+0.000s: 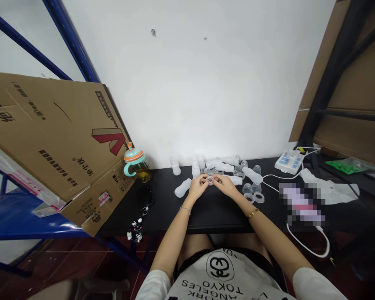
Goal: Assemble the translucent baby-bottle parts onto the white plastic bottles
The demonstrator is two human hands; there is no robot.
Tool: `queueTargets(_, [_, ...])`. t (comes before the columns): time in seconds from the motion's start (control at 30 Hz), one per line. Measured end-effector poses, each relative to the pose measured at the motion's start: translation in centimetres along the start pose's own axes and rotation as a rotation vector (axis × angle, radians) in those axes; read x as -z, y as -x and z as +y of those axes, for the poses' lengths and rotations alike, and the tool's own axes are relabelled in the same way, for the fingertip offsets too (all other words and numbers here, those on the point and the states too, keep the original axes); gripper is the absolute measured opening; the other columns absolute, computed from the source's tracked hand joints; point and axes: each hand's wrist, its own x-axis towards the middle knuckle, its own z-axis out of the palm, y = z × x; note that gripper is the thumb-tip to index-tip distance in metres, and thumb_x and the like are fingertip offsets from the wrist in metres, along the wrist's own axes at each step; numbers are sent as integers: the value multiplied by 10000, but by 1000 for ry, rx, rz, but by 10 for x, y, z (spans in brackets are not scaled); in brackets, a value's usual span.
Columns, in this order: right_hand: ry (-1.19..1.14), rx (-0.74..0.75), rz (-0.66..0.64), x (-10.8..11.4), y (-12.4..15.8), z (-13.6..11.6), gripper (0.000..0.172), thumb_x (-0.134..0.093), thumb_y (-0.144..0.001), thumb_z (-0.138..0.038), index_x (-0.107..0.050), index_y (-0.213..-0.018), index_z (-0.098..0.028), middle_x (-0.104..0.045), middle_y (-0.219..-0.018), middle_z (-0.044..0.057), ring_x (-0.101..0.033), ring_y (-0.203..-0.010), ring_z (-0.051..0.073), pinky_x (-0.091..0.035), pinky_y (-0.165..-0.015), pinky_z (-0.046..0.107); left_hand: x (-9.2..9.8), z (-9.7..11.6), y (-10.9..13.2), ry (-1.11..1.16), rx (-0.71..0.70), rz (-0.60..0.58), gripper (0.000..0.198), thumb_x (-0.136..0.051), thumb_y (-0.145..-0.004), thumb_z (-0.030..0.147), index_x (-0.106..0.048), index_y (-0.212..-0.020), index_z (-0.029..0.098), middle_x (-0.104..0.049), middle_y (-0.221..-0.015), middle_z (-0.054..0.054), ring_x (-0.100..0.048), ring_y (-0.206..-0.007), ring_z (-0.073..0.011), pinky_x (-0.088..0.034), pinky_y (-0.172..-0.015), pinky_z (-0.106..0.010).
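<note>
My left hand [199, 186] and my right hand [224, 184] meet above the black table, fingers pinched on a small clear ring [210, 180] between them. Its finer detail is too small to make out. Around them lie frosted white bottles: one bottle [183, 188] tips over beside my left hand, another bottle [234, 180] lies just behind my right hand. Several clear dome-shaped caps [247, 188] and flat translucent rings [258, 197] rest to the right. More rings and bottles are bunched behind my hands, partly hidden by them.
At the left stand a large cardboard box [65, 137] and a teal-lidded jug [137, 164]. A phone [145, 196] with a beaded charm [135, 230] lies near it. Rightward are a white power strip [289, 161], cables, a blurred purple object [301, 204] and a white bag [331, 187].
</note>
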Motion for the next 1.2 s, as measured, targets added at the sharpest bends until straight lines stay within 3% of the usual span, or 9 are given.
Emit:
queueTargets(0.73, [82, -9, 16, -2, -2, 6, 213, -595, -895, -294, -748, -1009, -200, -778, -862, 41, -672, -678, 188, -465, -634, 268, 0, 2, 2, -89, -21, 2, 299, -643, -848, 327, -714, -1095, 175, -743, -783, -18, -569, -537, -95, -466, -551, -201])
queueTargets(1.2, [121, -10, 49, -2, -1, 4, 198, -592, -897, -296, -758, -965, -213, -771, -815, 38, -684, -693, 203, -478, -638, 278, 1, 7, 3, -95, -29, -19, 293, -650, -857, 336, -710, -1105, 192, -773, -839, -32, -592, -536, -103, -458, -541, -207])
